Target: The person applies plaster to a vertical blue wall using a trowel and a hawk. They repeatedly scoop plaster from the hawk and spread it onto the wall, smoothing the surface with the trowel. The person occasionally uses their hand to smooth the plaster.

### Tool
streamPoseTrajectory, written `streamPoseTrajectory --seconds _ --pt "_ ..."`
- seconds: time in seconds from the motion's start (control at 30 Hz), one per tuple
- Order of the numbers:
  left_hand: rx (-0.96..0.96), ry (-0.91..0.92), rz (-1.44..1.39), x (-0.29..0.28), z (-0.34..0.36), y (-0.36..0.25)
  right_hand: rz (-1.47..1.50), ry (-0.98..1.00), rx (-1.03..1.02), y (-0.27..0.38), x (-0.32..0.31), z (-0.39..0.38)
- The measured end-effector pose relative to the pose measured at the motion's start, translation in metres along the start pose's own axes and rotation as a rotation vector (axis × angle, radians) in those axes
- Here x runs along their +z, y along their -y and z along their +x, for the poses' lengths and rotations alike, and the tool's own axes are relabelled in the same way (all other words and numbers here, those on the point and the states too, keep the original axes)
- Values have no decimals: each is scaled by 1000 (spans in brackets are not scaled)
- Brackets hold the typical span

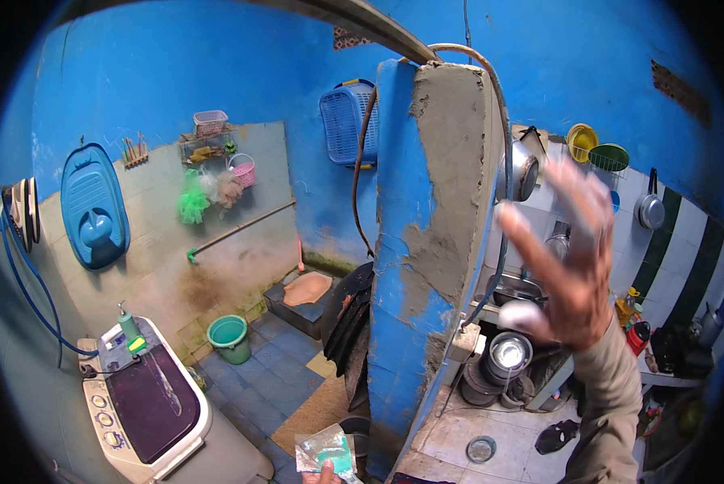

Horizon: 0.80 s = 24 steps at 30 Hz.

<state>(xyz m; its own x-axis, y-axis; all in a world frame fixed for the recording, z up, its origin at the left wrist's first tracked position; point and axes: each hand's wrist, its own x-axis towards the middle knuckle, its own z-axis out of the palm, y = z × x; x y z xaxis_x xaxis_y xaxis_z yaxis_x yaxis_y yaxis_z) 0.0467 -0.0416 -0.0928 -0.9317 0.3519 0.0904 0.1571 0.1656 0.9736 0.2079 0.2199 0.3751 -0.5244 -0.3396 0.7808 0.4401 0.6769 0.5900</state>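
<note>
My right hand [575,258] is raised at the right, in front of the kitchen side. Its fingers are spread and smeared by motion, with pale grey stains on them, and nothing shows in its grip. Nearest to it stands the end of a blue wall [394,194], partly coated with rough grey plaster [454,153]. At the bottom edge, my left hand [321,477] is closed on a flat putty scraper [313,453], its broad greyish face marked with teal. Only the thumb and a little of that hand show.
A washing machine [156,403] stands at the lower left, near a green bucket [229,339] on blue tiles. A dark hose [503,105] loops over the wall top. Pots [509,355] stand at the right, beside a sink [515,288]. Dark cloths [350,323] hang by the wall.
</note>
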Motion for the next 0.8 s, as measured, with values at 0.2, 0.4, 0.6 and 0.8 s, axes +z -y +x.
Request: streamPoseTrajectory --seconds 0.2,0.4,0.6,0.8 --pt "130 -113 -87 19 -3 4 -244 116 -98 -23 -1 24" --pt "98 -106 -87 23 2 -1 -241 155 -127 -15 4 31" --pt "88 -98 -93 24 7 -1 -168 193 -163 0 16 27" --pt "78 -92 -99 26 13 -3 8 286 -186 10 6 20"
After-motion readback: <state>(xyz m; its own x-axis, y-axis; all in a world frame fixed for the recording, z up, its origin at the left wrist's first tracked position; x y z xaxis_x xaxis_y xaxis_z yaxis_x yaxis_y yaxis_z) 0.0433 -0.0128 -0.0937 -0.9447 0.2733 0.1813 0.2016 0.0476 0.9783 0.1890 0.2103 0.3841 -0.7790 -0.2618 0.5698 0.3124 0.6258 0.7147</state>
